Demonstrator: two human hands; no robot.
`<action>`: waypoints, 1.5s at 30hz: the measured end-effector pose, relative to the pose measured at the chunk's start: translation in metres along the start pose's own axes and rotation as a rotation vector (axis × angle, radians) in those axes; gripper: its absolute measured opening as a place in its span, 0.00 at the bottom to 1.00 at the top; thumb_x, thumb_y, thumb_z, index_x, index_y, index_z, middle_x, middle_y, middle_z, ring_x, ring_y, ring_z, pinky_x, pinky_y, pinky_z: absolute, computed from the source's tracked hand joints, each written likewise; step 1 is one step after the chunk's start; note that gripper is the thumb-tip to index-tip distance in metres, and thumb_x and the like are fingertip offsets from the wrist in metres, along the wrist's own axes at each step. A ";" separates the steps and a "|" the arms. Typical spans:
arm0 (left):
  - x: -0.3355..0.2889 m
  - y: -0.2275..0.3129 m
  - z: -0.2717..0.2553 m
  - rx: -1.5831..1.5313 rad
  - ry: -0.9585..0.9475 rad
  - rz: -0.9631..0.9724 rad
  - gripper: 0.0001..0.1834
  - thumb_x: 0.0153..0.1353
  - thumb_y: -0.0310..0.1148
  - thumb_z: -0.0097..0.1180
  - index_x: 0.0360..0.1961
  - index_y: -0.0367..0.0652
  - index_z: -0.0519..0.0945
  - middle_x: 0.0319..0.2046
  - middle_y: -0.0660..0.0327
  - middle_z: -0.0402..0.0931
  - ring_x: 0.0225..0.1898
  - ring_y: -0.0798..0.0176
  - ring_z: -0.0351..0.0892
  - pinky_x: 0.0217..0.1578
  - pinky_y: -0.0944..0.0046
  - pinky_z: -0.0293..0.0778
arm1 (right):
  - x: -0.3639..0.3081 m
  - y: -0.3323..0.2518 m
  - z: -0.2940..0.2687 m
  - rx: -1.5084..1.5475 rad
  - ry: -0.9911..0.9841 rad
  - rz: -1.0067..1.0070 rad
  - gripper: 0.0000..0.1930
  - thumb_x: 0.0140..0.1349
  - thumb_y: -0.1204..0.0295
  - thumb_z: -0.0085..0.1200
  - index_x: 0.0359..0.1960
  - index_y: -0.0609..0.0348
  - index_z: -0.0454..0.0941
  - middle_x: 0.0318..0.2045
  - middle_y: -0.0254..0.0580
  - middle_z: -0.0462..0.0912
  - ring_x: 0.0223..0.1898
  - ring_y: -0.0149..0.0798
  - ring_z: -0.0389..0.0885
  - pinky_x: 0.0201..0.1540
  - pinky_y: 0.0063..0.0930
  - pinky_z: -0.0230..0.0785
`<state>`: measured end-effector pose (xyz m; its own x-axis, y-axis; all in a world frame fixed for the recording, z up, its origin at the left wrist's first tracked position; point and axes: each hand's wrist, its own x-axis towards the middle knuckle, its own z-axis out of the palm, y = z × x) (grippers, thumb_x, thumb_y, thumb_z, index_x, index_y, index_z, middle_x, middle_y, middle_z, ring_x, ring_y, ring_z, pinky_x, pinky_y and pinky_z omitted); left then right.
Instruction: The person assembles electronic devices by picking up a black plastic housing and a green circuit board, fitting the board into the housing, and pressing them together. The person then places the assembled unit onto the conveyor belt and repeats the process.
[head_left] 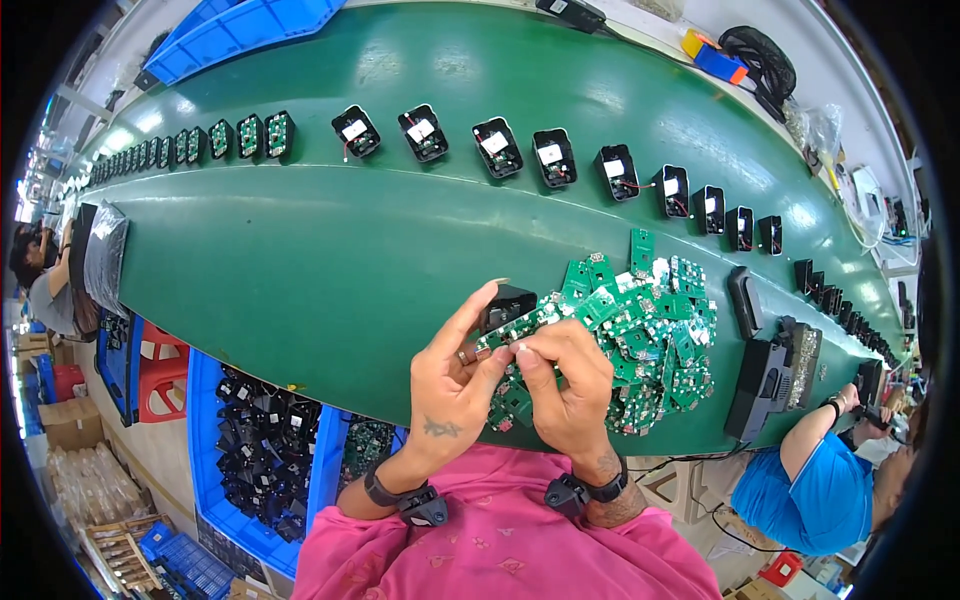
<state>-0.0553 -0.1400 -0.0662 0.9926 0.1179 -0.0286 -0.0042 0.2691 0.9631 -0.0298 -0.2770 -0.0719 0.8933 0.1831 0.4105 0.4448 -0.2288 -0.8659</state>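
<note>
My left hand (447, 385) is closed around a black plastic housing (509, 302) and a green circuit board (522, 326) that lies across its near side. At the board's near edge, my right hand (572, 385) pinches a small white connector (521, 347) between thumb and forefinger. Whether the connector is seated in the board cannot be made out. Right beside and partly beneath my right hand spreads a heap of loose green circuit boards (645, 350) on the green table (300, 240).
Black housings with white parts inside (497, 147) line the table's far side; housings with green boards (249, 136) continue left. A blue bin of black parts (205, 420) stands below the near edge. A power tool-like black device (762, 385) lies right, near a co-worker in blue (810, 490).
</note>
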 end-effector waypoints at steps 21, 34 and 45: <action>0.004 0.013 -0.013 0.561 -0.138 0.239 0.29 0.57 0.11 0.55 0.61 0.37 0.76 0.57 0.47 0.76 0.53 0.59 0.81 0.49 0.66 0.79 | 0.016 0.001 -0.029 -0.141 -0.326 -0.001 0.03 0.55 0.80 0.61 0.29 0.64 0.79 0.24 0.42 0.76 0.25 0.42 0.76 0.26 0.33 0.66; 0.000 -0.009 -0.004 0.855 0.004 0.407 0.28 0.57 0.16 0.55 0.60 0.45 0.78 0.50 0.44 0.78 0.38 0.44 0.83 0.35 0.57 0.80 | 0.009 0.013 -0.010 -0.271 -0.241 -0.054 0.02 0.56 0.81 0.58 0.29 0.64 0.77 0.24 0.45 0.74 0.23 0.47 0.75 0.25 0.36 0.65; 0.038 0.015 -0.001 0.260 -0.136 -0.063 0.34 0.55 0.16 0.63 0.65 0.40 0.71 0.55 0.54 0.76 0.44 0.66 0.83 0.40 0.68 0.83 | 0.033 0.018 -0.031 -0.027 -0.130 0.479 0.05 0.66 0.76 0.58 0.34 0.67 0.76 0.23 0.35 0.80 0.18 0.24 0.76 0.22 0.18 0.67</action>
<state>-0.0176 -0.1310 -0.0531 0.9971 -0.0250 -0.0717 0.0721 0.0163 0.9973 0.0097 -0.3044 -0.0651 0.9830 0.1689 -0.0720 -0.0103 -0.3410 -0.9400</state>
